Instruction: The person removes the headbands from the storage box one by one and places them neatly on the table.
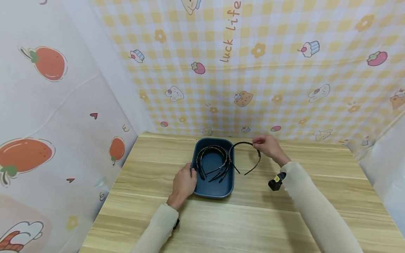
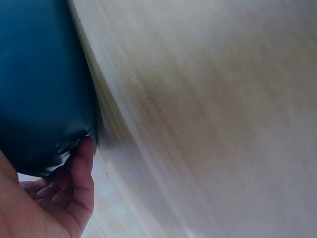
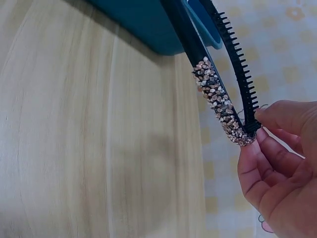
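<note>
A dark blue rectangular tray (image 1: 210, 191) stands on the wooden table, with several black headbands (image 1: 211, 147) lying inside it. My left hand (image 1: 185, 181) grips the tray's left side; in the left wrist view its fingers (image 2: 83, 171) curl at the tray's edge. Just right of the tray, my right hand (image 1: 269, 147) pinches a black headband (image 1: 259, 154) by its curved top, the two ends pointing down. Up close in the right wrist view, that headband (image 3: 218, 99) carries small pinkish beads or stones on its outer face and a row of teeth along its inner side.
The light wooden table (image 1: 253, 225) runs back to a yellow checked cloth (image 1: 275, 80) hung behind it. A white printed sheet (image 1: 72, 105) hangs on the left. A small black wrist camera (image 1: 276, 182) hangs beneath the right sleeve.
</note>
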Action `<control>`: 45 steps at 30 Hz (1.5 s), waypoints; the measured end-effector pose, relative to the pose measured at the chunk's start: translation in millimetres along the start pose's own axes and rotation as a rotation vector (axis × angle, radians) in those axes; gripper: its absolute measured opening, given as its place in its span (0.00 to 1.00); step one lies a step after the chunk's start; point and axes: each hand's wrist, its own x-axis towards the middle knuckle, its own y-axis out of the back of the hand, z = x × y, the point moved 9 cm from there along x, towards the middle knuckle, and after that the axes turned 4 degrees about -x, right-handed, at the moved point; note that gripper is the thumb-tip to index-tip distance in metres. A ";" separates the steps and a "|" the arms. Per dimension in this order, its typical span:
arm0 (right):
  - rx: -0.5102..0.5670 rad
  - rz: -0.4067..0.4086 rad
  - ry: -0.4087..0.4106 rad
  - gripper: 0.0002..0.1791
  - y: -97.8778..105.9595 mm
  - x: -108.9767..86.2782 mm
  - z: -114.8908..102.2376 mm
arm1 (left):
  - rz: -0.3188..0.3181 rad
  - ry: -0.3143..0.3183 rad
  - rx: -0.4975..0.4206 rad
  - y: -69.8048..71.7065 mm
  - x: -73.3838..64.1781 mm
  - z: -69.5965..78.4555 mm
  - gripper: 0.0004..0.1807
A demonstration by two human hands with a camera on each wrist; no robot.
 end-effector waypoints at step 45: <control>0.112 0.005 -0.082 0.12 -2.8 -3.6 49.6 | -0.001 -0.005 -0.011 0.0 0.3 -0.8 0.18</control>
